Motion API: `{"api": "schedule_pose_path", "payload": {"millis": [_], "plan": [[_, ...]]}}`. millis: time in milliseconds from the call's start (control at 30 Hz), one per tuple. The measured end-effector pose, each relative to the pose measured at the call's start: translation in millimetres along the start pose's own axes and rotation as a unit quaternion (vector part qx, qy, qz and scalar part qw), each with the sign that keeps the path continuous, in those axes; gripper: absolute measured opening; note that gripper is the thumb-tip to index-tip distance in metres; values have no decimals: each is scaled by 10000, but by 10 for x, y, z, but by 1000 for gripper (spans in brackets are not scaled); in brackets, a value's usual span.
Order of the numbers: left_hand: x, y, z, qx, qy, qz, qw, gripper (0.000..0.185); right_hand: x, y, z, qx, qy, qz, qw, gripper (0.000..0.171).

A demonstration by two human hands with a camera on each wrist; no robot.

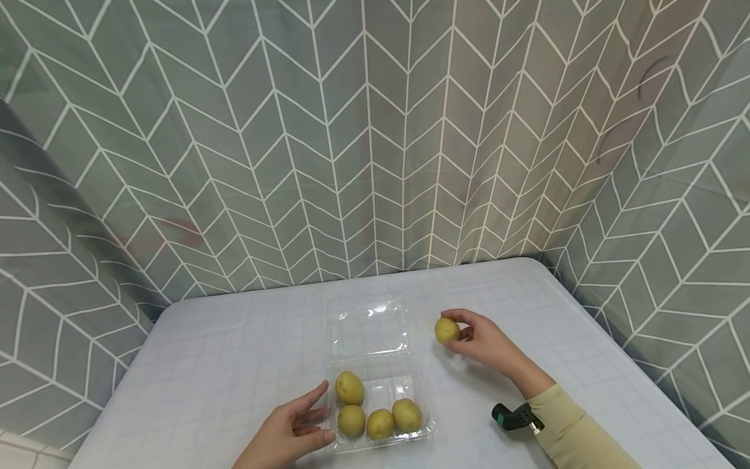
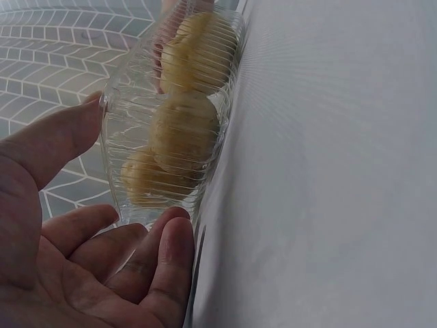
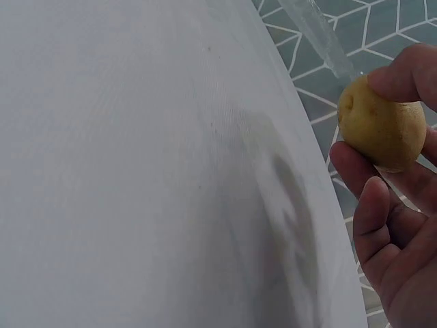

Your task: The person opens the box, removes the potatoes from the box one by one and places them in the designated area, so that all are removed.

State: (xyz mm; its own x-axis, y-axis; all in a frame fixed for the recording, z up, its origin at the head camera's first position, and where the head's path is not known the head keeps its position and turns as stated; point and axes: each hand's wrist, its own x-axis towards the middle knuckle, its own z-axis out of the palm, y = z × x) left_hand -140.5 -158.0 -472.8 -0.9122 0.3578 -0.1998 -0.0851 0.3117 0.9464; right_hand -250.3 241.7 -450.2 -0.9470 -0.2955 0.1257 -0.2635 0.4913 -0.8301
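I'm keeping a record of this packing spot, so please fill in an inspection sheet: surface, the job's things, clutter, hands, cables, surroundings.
Surface: table, pale with faint checked lines.
Job's things: clear plastic box with its lid open toward the far side; four potatoes inside; a fifth potato outside, held up.
Clutter: nothing seen.
Left hand: at the box's left side, fingers spread from the thumb.
Right hand: pinches the fifth potato, right of the box; black device near the sleeve.
Cables: nothing seen.
Surroundings: grey-green curtain with white zigzag lines, behind and on both sides.
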Motion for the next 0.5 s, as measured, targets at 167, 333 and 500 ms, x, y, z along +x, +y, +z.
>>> {"api": "schedule_pose_path", "payload": {"millis": [167, 333, 500], "plan": [[-4, 3, -2, -2, -28, 24, 10000, 83, -6, 55, -33, 145, -36, 259, 9996, 55], [-4, -4, 3, -28, -18, 47, 10000, 81, -4, 100, -66, 149, -104, 272, 9995, 55], [-4, -18, 5, -9, 5, 36, 10000, 81, -11, 160, -90, 26, -104, 314, 9994, 55]]}}
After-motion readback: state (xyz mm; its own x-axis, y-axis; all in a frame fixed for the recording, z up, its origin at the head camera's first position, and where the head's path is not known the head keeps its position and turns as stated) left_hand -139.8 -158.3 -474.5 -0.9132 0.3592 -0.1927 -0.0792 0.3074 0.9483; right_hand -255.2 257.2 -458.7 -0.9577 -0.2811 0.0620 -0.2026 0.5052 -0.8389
